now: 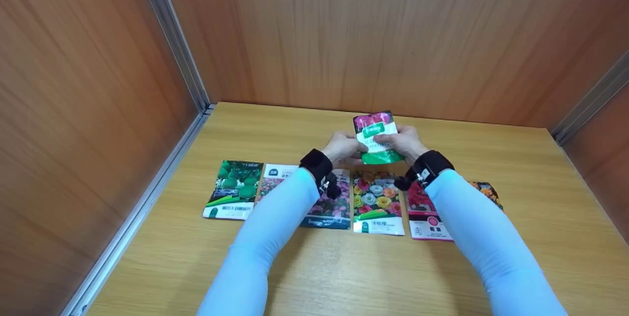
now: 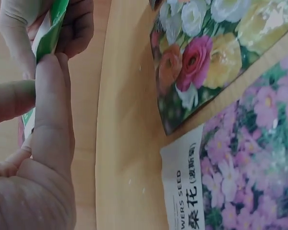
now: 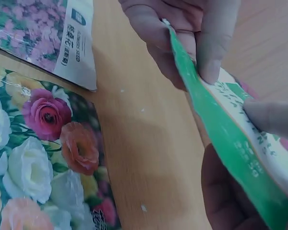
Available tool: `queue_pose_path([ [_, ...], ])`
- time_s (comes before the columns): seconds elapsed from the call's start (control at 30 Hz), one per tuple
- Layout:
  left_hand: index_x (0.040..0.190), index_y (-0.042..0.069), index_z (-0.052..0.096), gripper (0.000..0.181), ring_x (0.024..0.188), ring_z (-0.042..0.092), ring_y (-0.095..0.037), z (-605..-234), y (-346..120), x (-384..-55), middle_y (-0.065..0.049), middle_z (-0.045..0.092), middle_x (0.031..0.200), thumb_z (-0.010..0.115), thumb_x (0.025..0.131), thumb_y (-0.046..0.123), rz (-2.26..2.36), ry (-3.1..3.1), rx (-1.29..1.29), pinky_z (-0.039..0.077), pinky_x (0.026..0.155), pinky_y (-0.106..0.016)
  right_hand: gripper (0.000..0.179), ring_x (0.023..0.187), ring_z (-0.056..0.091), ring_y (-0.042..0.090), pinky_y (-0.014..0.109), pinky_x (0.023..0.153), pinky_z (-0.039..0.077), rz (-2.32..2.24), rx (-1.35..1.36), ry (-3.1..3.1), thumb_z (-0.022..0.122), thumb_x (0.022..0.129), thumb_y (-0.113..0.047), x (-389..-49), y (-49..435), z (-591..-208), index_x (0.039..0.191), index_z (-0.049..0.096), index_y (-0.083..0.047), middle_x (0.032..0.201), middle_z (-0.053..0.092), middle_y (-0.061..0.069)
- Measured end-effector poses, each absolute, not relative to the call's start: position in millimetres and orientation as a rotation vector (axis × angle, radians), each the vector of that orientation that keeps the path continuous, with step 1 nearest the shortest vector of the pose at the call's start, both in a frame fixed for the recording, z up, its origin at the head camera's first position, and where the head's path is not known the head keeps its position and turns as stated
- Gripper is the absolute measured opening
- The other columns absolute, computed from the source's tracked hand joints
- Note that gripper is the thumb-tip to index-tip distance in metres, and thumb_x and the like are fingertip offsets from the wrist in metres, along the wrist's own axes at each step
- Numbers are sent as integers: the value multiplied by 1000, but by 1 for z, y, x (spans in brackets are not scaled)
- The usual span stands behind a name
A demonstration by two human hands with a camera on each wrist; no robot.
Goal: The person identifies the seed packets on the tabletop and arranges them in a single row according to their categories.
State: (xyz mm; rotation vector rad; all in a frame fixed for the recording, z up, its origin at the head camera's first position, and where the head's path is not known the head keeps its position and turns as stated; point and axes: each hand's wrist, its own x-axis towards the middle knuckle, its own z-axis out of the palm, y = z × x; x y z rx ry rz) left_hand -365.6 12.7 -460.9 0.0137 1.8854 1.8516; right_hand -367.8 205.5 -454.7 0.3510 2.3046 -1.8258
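Observation:
Both hands hold one seed packet (image 1: 382, 158) between them, above the far part of the table. Magenta flowers cover its top, with a white middle and a green bottom band. My left hand (image 1: 342, 148) pinches its left edge, thumb on the front. The right hand (image 1: 408, 143) grips the opposite edge, its thumb lying across the printed front. In the right wrist view, the packet's green band (image 3: 216, 129) runs between the two hands. Seen from the left wrist, the packet appears nearly edge-on.
Below the hands lies a row of flat packets: a green-pictured one (image 1: 231, 188) at left, pink and purple flower packets (image 1: 339, 213), a mixed-flower packet (image 1: 378, 203), a red one (image 1: 427, 217) and an orange one (image 1: 486, 190). Forearms partly cover several. Wooden panels (image 1: 373, 36) enclose the table.

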Motion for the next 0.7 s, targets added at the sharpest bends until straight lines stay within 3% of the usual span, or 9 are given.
queue_pose_path([
  [0.23, 97, 3, 65, 14, 84, 69, -33, -458, 15, -351, -18, 70, 92, 68, 85, 10, 1808, 1809, 113, 50, 85, -49, 53, 84, 68, 21, 34, 73, 55, -1885, 225, 2241, 80, 75, -30, -348, 233, -449, 116, 60, -3, 98, 69, 10],
  [0.47, 104, -4, 62, 21, 98, 62, -45, -461, 4, -337, -30, 62, 109, 63, 89, 10, 1794, 1790, 230, 49, 83, -51, 47, 80, 68, 17, 32, 73, 55, -1931, 210, 2189, 72, 83, -33, -337, 285, -436, 116, 55, -3, 90, 70, 3],
  [0.7, 103, 3, 65, 19, 95, 65, -39, -466, -17, -333, -26, 63, 111, 64, 90, 17, 1738, 1886, 251, 54, 76, -45, 55, 82, 67, 16, 32, 74, 54, -1810, 318, 2274, 66, 84, -46, -310, 359, -425, 121, 51, -8, 91, 69, -1],
])
